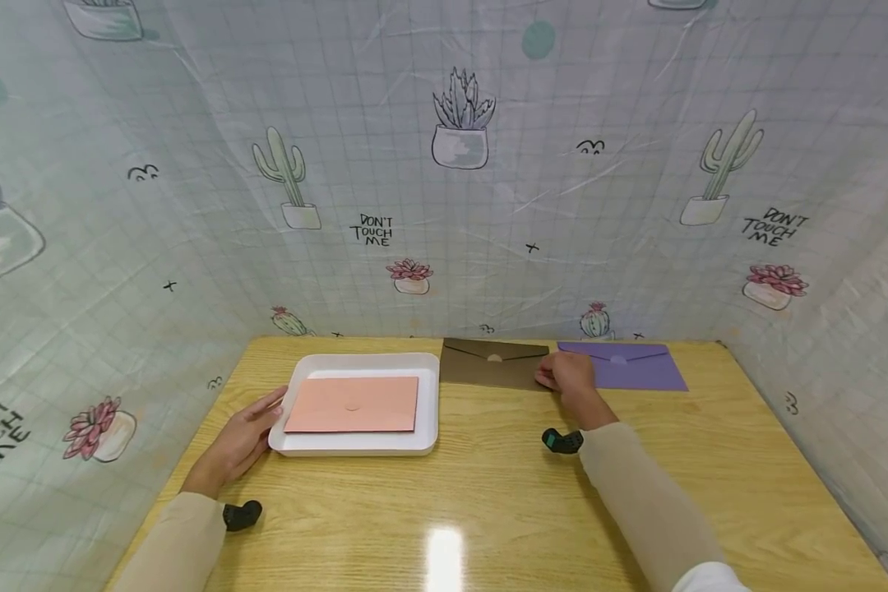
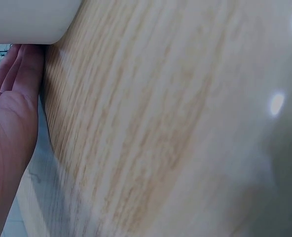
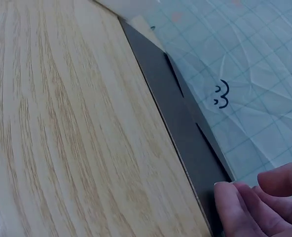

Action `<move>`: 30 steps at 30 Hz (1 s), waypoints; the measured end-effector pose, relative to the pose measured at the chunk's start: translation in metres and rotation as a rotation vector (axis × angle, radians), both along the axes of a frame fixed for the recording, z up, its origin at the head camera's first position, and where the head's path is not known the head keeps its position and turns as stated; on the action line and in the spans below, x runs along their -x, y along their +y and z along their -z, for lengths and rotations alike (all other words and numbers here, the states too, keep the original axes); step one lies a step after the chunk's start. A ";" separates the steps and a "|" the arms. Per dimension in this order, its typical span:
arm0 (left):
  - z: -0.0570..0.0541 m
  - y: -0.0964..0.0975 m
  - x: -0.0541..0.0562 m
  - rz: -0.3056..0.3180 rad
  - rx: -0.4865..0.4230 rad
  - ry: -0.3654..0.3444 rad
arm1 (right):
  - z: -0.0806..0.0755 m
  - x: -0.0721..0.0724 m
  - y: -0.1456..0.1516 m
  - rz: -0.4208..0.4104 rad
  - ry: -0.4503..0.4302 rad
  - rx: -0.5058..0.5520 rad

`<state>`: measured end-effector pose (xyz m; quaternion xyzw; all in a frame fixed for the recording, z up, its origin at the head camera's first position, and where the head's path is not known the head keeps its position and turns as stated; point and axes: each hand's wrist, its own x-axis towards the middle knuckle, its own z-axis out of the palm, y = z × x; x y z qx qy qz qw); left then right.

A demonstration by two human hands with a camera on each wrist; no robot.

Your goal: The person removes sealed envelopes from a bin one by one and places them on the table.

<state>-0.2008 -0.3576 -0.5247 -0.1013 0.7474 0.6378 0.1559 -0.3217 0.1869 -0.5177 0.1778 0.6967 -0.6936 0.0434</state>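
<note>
A white tray (image 1: pixel 427 411) holds a pink envelope (image 1: pixel 351 404) that lies flat, its flap seal facing up. My left hand (image 1: pixel 246 434) rests along the tray's left side, fingers extended against it. The left wrist view shows those fingers (image 2: pixel 27 69) reaching under the tray's rounded corner (image 2: pixel 32 19). My right hand (image 1: pixel 573 374) touches the right end of a dark brown envelope (image 1: pixel 488 366) with its fingertips. In the right wrist view, the fingers (image 3: pixel 235 207) bend loosely at the envelope's end (image 3: pixel 180 123), one digit held apart. The hand also overlaps the purple envelope (image 1: pixel 636 367).
The wooden table (image 1: pixel 503 493) ends at the back against a patterned curtain (image 1: pixel 488 205), which also hangs on both sides. Brown and purple envelopes lie in a row along the back edge, the brown one close to the tray's right side.
</note>
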 end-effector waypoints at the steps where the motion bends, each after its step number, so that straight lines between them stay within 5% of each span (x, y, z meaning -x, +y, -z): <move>1: 0.001 0.000 0.000 0.001 -0.008 0.000 | 0.001 0.001 0.000 0.004 -0.004 0.009; 16: 0.003 -0.001 0.001 -0.002 0.027 -0.012 | 0.004 0.005 0.005 -0.009 -0.001 -0.019; 30: 0.003 -0.002 0.001 0.002 0.028 -0.017 | -0.004 -0.004 -0.002 -0.088 0.026 0.078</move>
